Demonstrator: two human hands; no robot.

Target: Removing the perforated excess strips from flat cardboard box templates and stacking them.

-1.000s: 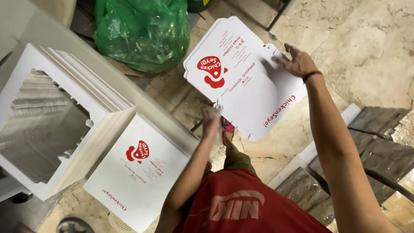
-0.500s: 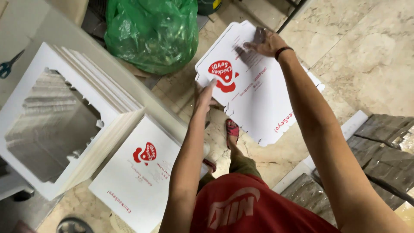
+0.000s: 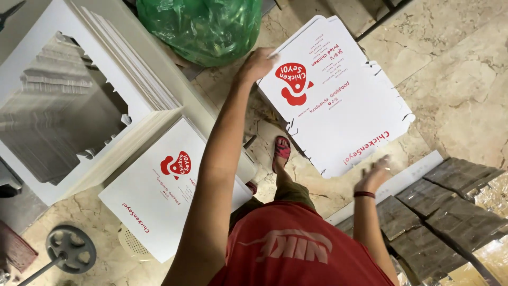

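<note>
Marble floor [image 3: 465, 85], worn. Left: tall stack of white die-cut cardboard [image 3: 69, 106]; below it, 1 flat printed box blank [image 3: 164, 196]. Centre: green plastic bag [image 3: 206, 26]. Left hand [image 3: 257, 64] pinches the edge of a flat white carton sheet [image 3: 338, 100], red logo, lying on the floor. Right hand [image 3: 374, 176] hovers just off its near edge, fingers spread, blurred.

A packaging workshop, judging by stacks of flat die-cut white cartons [image 3: 79, 100], printed box blanks [image 3: 338, 100] on the marble floor [image 3: 465, 79], and bundled cardboard [image 3: 455, 212]
</note>
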